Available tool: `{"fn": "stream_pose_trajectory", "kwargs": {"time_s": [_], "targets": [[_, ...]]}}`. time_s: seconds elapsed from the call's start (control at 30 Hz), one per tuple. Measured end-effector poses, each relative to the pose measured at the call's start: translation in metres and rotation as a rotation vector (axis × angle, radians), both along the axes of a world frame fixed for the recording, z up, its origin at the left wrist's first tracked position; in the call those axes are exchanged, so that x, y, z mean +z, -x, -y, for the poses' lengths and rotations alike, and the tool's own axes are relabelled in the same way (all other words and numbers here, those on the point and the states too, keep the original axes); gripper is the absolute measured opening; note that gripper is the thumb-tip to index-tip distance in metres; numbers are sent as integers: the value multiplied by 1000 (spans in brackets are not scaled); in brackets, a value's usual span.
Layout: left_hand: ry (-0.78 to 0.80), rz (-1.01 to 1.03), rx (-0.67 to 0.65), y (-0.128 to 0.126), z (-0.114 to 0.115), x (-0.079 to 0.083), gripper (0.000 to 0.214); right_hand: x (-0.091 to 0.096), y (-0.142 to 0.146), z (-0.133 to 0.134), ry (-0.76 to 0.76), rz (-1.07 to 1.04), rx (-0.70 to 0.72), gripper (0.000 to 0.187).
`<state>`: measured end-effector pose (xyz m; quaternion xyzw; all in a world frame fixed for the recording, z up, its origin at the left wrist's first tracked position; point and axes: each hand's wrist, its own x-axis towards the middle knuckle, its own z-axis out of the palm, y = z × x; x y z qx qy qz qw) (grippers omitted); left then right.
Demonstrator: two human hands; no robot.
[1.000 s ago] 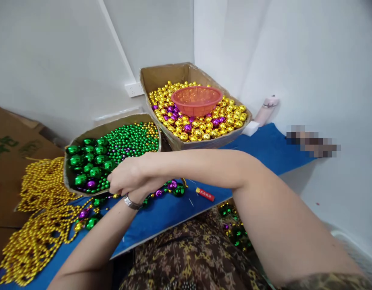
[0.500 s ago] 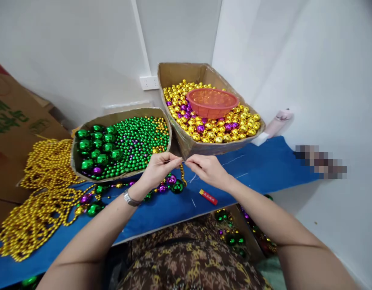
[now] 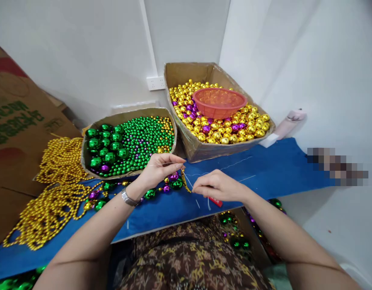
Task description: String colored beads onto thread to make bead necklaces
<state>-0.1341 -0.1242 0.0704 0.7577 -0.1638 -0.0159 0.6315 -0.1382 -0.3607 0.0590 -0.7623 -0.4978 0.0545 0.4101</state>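
Observation:
My left hand (image 3: 164, 171), a watch on its wrist, is closed in a pinch on a thin pale thread (image 3: 157, 164). Just under its fingertips a short strand of small gold beads (image 3: 185, 181) hangs down towards my right hand (image 3: 217, 186). That hand is also pinched shut, lower and to the right; it seems to hold the thread's other end, though its fingertips hide the detail. Behind my left wrist lies a bead garland (image 3: 150, 194) of green, purple and gold balls. A red packet (image 3: 216, 201) is partly covered by my right hand.
One carton (image 3: 83, 157) holds green beads and balls; another carton (image 3: 198, 153) holds gold and purple balls with a red plastic basket (image 3: 219, 112) on top. Gold bead strands (image 3: 49, 205) are heaped at the left of the blue table (image 3: 273, 161). Loose thread bits lie about.
My right hand has drawn away from the left, down and to the right, and now partly covers the red packet. The left hand keeps its pinch. The whole view has shifted slightly.

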Motion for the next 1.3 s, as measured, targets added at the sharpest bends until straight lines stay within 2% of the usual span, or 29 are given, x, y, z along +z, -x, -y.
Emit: {"fn": "stream_pose_trajectory", "kwargs": {"time_s": [0.13,0.17,0.27,0.4,0.47,0.53,0.57,0.63,0.73,0.8,0.83,0.9,0.93,0.97,1.0,1.1,1.13,1.17,1.3], "targets": [[-174,217,-51,9,7,15,14,-9,-16,-13,-232,-167,-339,35],[-216,275,-79,10,8,18,15,-11,-19,-18,-263,-228,-338,37],[-380,513,-125,10,8,21,18,-18,-26,-32,-289,-465,-160,38],[-569,954,-36,2,6,11,16,-26,-27,-41,-291,-764,-52,40],[-586,1052,-11,0,5,5,17,-26,-26,-41,-239,-799,-15,43],[-591,1019,4,1,6,2,17,-22,-24,-38,-201,-659,-70,42],[-589,953,18,2,6,2,18,-20,-23,-35,-187,-508,-145,40],[-546,717,26,5,8,3,18,-16,-17,-30,-140,-103,-350,35],[-306,257,-38,5,9,5,15,-13,0,-25,-9,451,-578,32],[-124,56,-65,4,10,5,14,-12,15,-25,102,625,-567,31],[-70,9,-58,4,10,4,14,-11,22,-24,151,649,-498,31],[-61,14,-32,5,9,5,14,-6,31,-22,207,564,-229,29],[-92,56,-22,7,9,7,14,-3,32,-20,193,470,-96,27],[-134,117,-16,9,9,9,14,0,30,-18,144,363,-24,25],[-179,183,-15,11,9,11,13,1,25,-17,66,258,-30,24],[-270,358,-42,18,9,18,15,-3,4,-20,-221,-2,-402,25],[-289,404,-59,19,9,19,17,-7,-3,-24,-280,-107,-442,26],[-308,450,-74,19,8,20,18,-12,-9,-28,-318,-233,-413,27],[-436,710,-84,15,5,17,19,-30,-17,-42,-365,-720,-116,36]]}}
